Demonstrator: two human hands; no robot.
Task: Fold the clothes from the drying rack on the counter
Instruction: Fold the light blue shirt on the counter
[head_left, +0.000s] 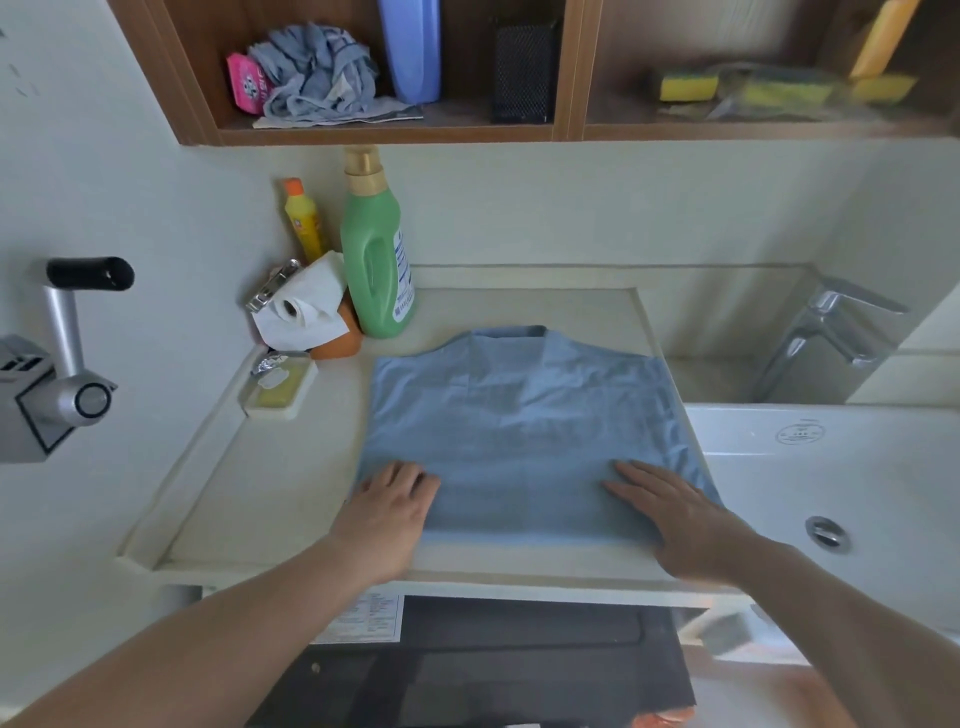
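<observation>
Pale bench (291, 499) beside a sink (883, 467) carries a blue shirt (519, 431), collar toward the back edge. Left hand (387, 512) and right hand (675, 514) press flat, fingers straight, on its near hem.

Person, seen from own head camera: two forearms and two hands. Left hand (387, 512): bare, no glove, no ring or watch showing. Right hand (675, 519): bare, likewise plain, nails short. Both forearms bare up to the bottom edge of the view; no sleeve, cuff, strap or marking visible on either.
</observation>
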